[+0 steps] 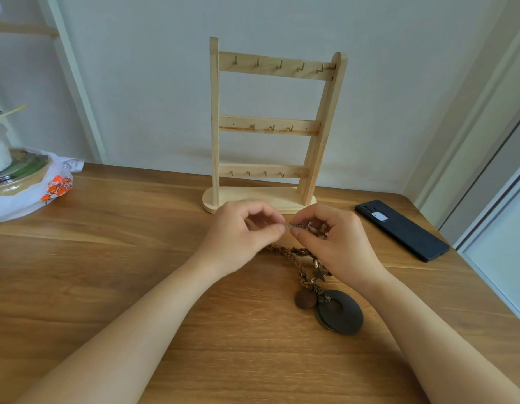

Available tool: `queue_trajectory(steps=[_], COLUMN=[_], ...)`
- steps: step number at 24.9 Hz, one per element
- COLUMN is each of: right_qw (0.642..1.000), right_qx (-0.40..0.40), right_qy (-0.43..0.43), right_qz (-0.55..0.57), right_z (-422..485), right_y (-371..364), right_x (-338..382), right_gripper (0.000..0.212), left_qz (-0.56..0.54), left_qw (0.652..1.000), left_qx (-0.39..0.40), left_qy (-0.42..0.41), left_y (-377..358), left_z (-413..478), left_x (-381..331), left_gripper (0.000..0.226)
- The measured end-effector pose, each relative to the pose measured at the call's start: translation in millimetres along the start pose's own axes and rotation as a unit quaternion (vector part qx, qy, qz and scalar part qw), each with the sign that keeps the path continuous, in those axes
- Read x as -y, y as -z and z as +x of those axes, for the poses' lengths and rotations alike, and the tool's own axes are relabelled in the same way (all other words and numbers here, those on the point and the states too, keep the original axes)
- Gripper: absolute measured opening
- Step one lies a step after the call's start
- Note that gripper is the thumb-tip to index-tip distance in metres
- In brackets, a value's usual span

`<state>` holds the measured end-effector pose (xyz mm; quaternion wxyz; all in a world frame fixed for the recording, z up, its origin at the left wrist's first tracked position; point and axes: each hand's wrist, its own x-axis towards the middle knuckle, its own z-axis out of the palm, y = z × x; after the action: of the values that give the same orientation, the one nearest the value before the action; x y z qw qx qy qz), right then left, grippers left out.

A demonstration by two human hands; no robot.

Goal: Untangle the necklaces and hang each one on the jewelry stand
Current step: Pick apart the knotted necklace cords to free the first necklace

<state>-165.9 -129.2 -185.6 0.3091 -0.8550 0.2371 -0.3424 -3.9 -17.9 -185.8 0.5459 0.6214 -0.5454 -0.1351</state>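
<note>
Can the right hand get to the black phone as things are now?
Probably yes: nothing lies between the right hand and the phone, but it must first release the chain it pinches.

One jewelry stand with thirteen hooks (five, three, five), one phone and perhaps two tangled necklaces.

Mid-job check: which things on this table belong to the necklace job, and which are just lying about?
Job: jewelry stand, hooks bare; thin chain, pinched by left hand and right hand; braided necklace with dark disc pendant on the table.
Lying about: black phone at right; plastic bag at left.
</note>
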Motion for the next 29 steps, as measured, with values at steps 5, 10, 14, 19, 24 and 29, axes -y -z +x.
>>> queue_trajectory(steps=[5, 10, 14, 19, 24, 29], right_qw=[0.999, 0.995, 0.992, 0.996, 0.997, 0.997], right_qx=[0.030, 0.077, 0.083, 0.080, 0.072, 0.035], right_qy=[-0.014, -0.020, -0.028, -0.004, 0.039, -0.014], right_qz=[0.028, 0.061, 0.086, 0.049, -0.002, 0.065], right_z=[0.7, 2.9, 2.9, -0.3, -2.2, 2.3], right_y=[-0.1, 1.0, 0.3, -0.3, -2.2, 1.6], right_x=[-1.9, 0.4, 0.1, 0.6, 3.5, 1.4], right_gripper=[0.004, 0.006, 0.007, 0.005, 0.009, 0.005], left_qz=[0.146, 0.214, 0.245, 0.215, 0.228, 0.000], left_qw=[0.983, 0.951, 0.935, 0.957, 0.964, 0.999], left_qx=[-0.033, -0.086, -0.106, -0.055, -0.003, -0.037], left_qy=[-0.108, -0.206, -0.234, -0.188, -0.136, -0.004], left_y=[-4.4, -3.7, -2.8, -0.2, -0.8, -2.5], left_z=[-2.1, 0.1, 2.6, 0.2, -2.7, 1.2], left_x=[9.8, 11.1, 9.7, 6.4, 5.2, 2.3], left_gripper=[0.009, 0.007, 0.002, 0.008, 0.007, 0.016])
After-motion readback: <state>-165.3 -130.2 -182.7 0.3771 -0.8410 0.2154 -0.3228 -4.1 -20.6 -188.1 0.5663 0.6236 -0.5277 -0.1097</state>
